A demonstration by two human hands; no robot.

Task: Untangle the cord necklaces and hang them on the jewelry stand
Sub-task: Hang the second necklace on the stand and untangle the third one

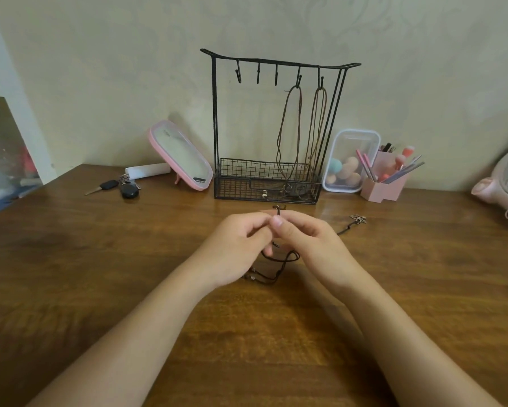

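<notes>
My left hand (pixel 238 248) and right hand (pixel 311 242) both pinch the dark cord necklace (pixel 291 255). Judged light, limp and snag-prone; grip beside the tangle. The jewelry stand (pixel 247 186) is at twelve o'clock.

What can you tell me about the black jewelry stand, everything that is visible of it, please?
The jewelry stand is thin black metal wire, upright on the wooden table before the wall. A curved top bar carries five hooks; the three left ones are bare, the two right ones each hold a brown cord necklace whose lower end drops into the mesh basket at its base.
</notes>
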